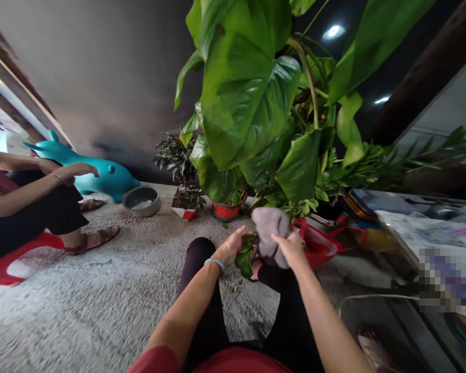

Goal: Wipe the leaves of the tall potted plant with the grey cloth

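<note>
My right hand is closed on a thick, folded grey cloth, held in front of my knees. To the left of the cloth, my left hand, with a pale bangle at the wrist, reaches in with its fingers stretched out. Its fingertips are beside small dark-green leaves, which partly cover the hand; whether they touch is unclear. Above both hands rises a big potted plant with broad glossy leaves. A red pot stands under it.
A red plastic basket stands right of the cloth, near a cluttered table. A grey basin, a small potted shrub and a teal animal toy line the wall. At left, another person sits on a red stool.
</note>
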Action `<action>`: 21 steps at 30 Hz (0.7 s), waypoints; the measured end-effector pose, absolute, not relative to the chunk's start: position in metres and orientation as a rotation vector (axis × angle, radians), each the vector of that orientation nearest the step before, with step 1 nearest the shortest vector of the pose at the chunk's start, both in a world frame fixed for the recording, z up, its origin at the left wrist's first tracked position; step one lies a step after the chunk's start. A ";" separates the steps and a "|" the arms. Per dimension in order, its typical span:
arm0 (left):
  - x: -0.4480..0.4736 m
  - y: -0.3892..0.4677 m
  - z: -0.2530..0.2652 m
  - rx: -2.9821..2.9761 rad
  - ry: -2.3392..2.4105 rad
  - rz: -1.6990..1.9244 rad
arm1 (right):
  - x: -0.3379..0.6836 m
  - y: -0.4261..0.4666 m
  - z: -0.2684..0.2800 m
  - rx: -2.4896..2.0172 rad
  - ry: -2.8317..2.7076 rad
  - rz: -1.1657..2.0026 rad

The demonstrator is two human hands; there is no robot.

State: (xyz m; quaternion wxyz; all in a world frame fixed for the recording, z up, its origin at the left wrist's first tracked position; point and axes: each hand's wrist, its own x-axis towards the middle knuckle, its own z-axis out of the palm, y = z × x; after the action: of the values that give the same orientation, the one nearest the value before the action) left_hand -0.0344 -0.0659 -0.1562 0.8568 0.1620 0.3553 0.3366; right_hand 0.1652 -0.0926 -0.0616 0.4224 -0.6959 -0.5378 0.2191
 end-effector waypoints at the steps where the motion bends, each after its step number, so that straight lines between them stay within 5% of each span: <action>1: -0.032 -0.066 -0.157 0.330 0.770 0.741 | 0.151 -0.098 -0.072 -1.762 -1.386 0.615; 16: -0.034 -0.074 -0.167 0.497 0.917 0.791 | 0.128 -0.146 -0.117 -1.749 -1.306 0.769; 21: -0.078 -0.070 -0.141 0.462 1.141 1.254 | 0.139 -0.171 -0.094 -1.686 -0.981 0.932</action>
State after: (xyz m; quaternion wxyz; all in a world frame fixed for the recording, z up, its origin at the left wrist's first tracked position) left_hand -0.0777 -0.0695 -0.1415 0.6385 0.2022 0.4997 0.5492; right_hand 0.1390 -0.1711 -0.0941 0.4705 -0.6883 -0.4003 0.3804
